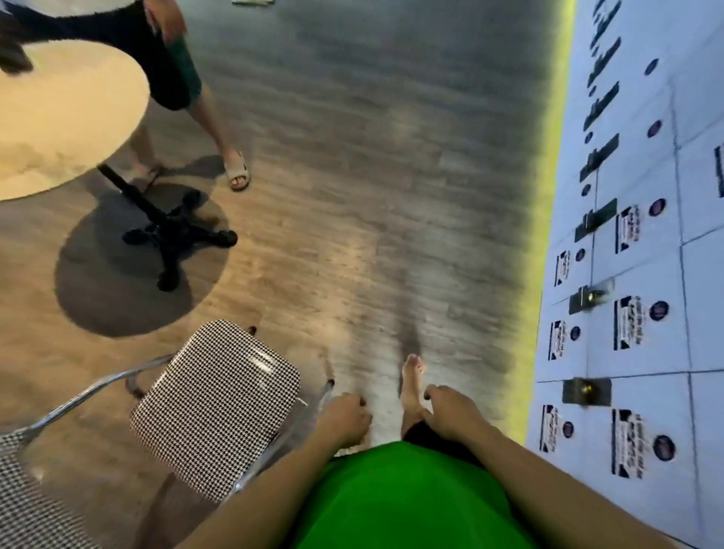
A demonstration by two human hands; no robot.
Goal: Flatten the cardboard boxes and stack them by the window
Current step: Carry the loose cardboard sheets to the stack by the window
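No cardboard box shows clearly; only a flat greenish strip (pixel 252 2) lies on the floor at the very top edge, too cut off to identify. My left hand (pixel 344 417) hangs in front of my green shirt with fingers loosely curled and holds nothing. My right hand (pixel 450 407) hangs beside it, also loosely curled and empty. One bare foot (pixel 412 382) steps forward between the hands. The frame is motion-blurred.
A chair with a houndstooth seat (pixel 213 407) stands just left of my left hand. A round table (pixel 58 117) on a black cross base (pixel 172 235) is at the left. Another person's legs (pixel 231 164) pass behind it. White lockers (pixel 634 274) line the right side.
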